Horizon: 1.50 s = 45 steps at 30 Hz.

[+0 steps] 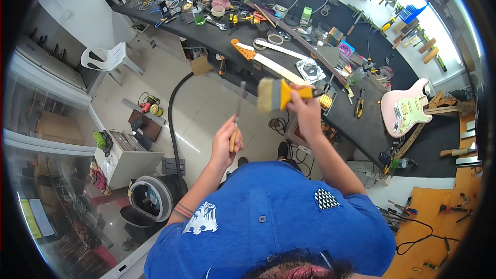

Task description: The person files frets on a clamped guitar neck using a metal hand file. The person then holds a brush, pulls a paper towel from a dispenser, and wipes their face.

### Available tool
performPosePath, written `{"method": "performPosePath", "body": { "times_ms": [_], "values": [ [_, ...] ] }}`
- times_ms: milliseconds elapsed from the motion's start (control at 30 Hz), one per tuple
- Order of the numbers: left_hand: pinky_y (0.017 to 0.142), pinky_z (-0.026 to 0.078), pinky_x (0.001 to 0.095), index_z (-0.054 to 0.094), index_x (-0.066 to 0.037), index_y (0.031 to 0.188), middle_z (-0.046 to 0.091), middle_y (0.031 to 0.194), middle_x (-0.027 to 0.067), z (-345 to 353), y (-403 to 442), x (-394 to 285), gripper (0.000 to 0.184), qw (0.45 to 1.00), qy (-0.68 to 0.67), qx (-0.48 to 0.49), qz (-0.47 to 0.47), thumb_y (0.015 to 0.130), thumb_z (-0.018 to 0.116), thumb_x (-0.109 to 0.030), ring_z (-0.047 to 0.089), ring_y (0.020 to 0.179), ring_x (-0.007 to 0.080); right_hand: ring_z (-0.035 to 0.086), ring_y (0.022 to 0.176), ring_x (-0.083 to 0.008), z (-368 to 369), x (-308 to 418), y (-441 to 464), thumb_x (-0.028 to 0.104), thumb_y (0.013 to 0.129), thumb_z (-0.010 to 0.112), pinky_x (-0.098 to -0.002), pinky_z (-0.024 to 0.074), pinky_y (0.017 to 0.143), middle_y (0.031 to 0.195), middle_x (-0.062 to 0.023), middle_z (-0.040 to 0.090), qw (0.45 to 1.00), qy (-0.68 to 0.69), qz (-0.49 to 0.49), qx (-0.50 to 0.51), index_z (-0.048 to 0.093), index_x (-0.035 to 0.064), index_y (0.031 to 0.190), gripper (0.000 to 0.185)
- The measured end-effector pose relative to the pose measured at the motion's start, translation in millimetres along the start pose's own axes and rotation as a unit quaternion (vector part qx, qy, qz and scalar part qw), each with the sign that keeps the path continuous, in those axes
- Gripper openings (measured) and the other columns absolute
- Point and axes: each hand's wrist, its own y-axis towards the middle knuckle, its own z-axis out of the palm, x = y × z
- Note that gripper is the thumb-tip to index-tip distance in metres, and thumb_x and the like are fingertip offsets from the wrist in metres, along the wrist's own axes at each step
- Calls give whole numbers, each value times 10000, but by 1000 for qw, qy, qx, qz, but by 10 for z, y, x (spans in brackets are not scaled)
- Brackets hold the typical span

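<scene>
In my left hand (pixel 223 143) is a slim file (pixel 241 99), its wooden handle in my closed fingers and its metal blade pointing up. My right hand (pixel 306 109) grips the yellow handle of a wide paintbrush (pixel 269 96), whose pale bristles face left toward the file. Brush and file are apart. Behind the brush, a guitar neck (pixel 279 68) with an orange-brown headstock lies along the front of the dark workbench (pixel 336 119).
A pink guitar body (pixel 408 108) rests at the bench's right end, with pliers (pixel 360 104) nearby. Tools clutter the bench's back. On the left stand a white plastic chair (pixel 111 59) and a round vacuum (pixel 150 199), with a black hose (pixel 173 119) across the floor.
</scene>
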Motion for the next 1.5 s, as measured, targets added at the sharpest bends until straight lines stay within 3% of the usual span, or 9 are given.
{"method": "performPosePath", "body": {
  "times_ms": [100, 200, 367, 500, 700, 967, 1167, 1433, 1500],
  "values": [
    [511, 412, 297, 360, -48, 1736, 536, 695, 42, 102, 95, -15, 605, 997, 53, -31, 38, 1185, 512, -246, 474, 515, 129, 659, 1353, -290, 263, -3, -336, 106, 1134, 642, -504, 661, 1036, 1512, -167, 597, 996, 61, 64, 31, 600, 84, 1286, 159],
    [525, 444, 291, 328, -14, 1741, 549, 689, 44, 236, -90, -23, 651, 987, 148, 56, 29, 1172, 537, -250, 486, 518, 129, 695, 1289, -286, 242, 38, -60, 136, 1140, 643, -468, 660, 1029, 1471, -166, 625, 996, 76, 11, -43, 611, 67, 1270, 151],
    [465, 406, 265, 415, -23, 1711, 570, 705, 28, 41, -115, -342, 586, 990, 98, -15, 100, 1175, 538, -226, 479, 515, 104, 711, 1264, -274, 100, 397, -14, 152, 1150, 628, -454, 662, 1036, 1372, -145, 684, 993, 59, -69, -77, 616, 45, 1279, 168],
    [465, 398, 261, 427, -21, 1705, 570, 699, 17, 279, 172, -299, 583, 978, 73, -101, 165, 1171, 545, -224, 473, 513, 96, 708, 1230, -271, 242, 297, -372, 106, 1130, 637, -482, 659, 1024, 1375, -152, 652, 993, 102, 61, 7, 607, 57, 1281, 161],
    [468, 400, 254, 432, -34, 1707, 570, 699, 12, 373, -122, 130, 588, 921, 342, 179, 55, 1169, 561, -233, 480, 533, 88, 688, 1248, -241, -288, 314, 163, 185, 1148, 640, -469, 618, 1045, 1353, -81, 678, 986, 115, 11, -123, 621, 107, 1266, 143],
    [442, 384, 260, 423, 2, 1693, 559, 682, 30, 1084, 674, 99, 572, 962, 132, -142, 194, 1179, 524, -227, 477, 511, 101, 690, 1252, -277, -833, 297, 185, 155, 1131, 649, -510, 633, 1070, 1357, -122, 623, 979, 191, 71, -16, 610, 82, 1266, 158],
    [455, 393, 255, 504, -12, 1657, 549, 673, 28, 1589, 685, 542, 525, 960, 273, -8, 68, 1179, 521, -227, 473, 532, 96, 688, 1257, -267, -1488, 366, 918, 164, 1140, 644, -468, 634, 1069, 1314, -114, 642, 977, 201, 25, -60, 618, 68, 1259, 155],
    [469, 419, 252, 383, -33, 1725, 541, 703, 0, 2107, 1424, 719, 628, 956, 168, -185, 156, 1164, 576, -236, 507, 551, 84, 709, 1254, -255, -2017, 234, 1032, 150, 1157, 611, -493, 630, 1060, 1362, -109, 662, 970, 227, 85, 3, 588, 79, 1301, 162],
    [464, 417, 249, 423, -38, 1709, 555, 709, -1, 2292, 1379, 899, 617, 965, 235, -96, 71, 1154, 598, -244, 519, 559, 81, 709, 1240, -243, -1948, 112, 1030, 155, 1157, 615, -495, 627, 1062, 1350, -108, 668, 970, 228, 77, 18, 591, 79, 1303, 167]
  ]
}}
